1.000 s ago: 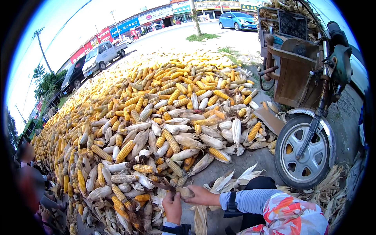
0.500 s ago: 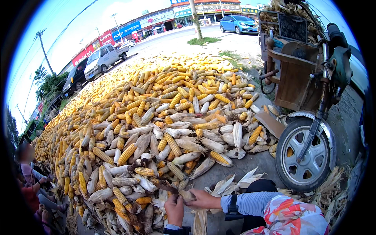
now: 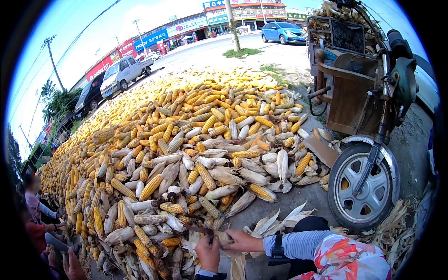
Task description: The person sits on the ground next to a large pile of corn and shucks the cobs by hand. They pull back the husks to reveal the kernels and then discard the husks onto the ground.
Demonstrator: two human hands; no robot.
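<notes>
At the near edge of the pile, my left hand [image 3: 207, 253] is closed around the lower part of an ear of corn [image 3: 224, 238] with dry husk on it. My right hand [image 3: 243, 241] pinches the husk on that ear's right side, close beside the left thumb. A pale strip of husk [image 3: 238, 266] hangs below the two hands. Brown, dry corn silk or husk [image 3: 198, 228] sticks out above my left hand. My fingers partly cover the ear. Just beyond them lies the large pile of corn [image 3: 200, 135], some ears bare and yellow, others in pale husks.
A three-wheeled cart [image 3: 359, 93] stands at the right, its front wheel [image 3: 364, 184] beside the pile. Loose husks [image 3: 280, 224] lie near my knee. At the lower left are other people [image 3: 35, 200] and a co-worker's raised hand [image 3: 72, 266]. Parked vehicles [image 3: 122, 74] stand beyond.
My right hand has shifted slightly down with the husk. A co-worker's hand has come into view at the lower left. A cob now shows above the pile's left side.
</notes>
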